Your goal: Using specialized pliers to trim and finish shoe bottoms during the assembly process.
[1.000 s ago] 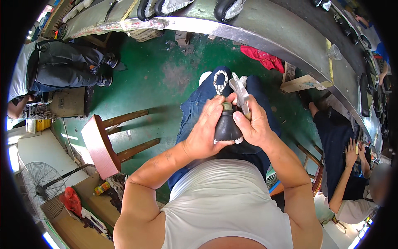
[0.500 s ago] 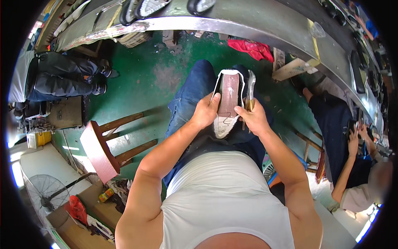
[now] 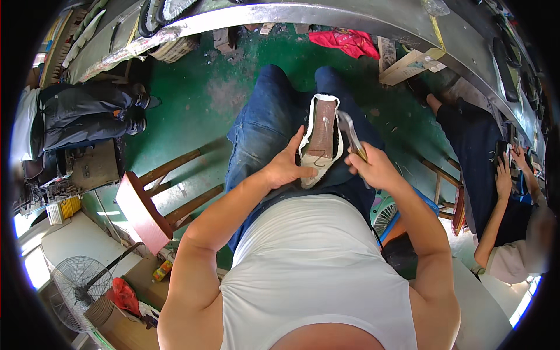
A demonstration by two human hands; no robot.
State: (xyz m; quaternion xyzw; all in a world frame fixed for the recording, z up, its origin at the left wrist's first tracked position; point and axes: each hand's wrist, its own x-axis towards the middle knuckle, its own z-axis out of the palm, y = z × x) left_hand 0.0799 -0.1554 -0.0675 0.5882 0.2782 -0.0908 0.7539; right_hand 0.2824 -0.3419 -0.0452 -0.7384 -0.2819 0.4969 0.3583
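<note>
Pale fabric upper on a shoe last (image 3: 320, 140), sole side up, is rested on the lap. Left hand (image 3: 287, 168) fingers are wrapped on its side; right hand (image 3: 373, 168) fingers are clenched round metal pincers (image 3: 350, 133). Rigid core, floppy edges judged; best held at the waist.

- A white sleeveless top (image 3: 315, 274) covers the torso, filling the view from the centre down to 6 o'clock; its fabric is plain, without print.
- Both arms are bare from shoulder to hand, with no sleeves.
- Dark blue jeans (image 3: 262, 134) clothe the legs toward 12 o'clock, faded and creased at the thigh.
</note>
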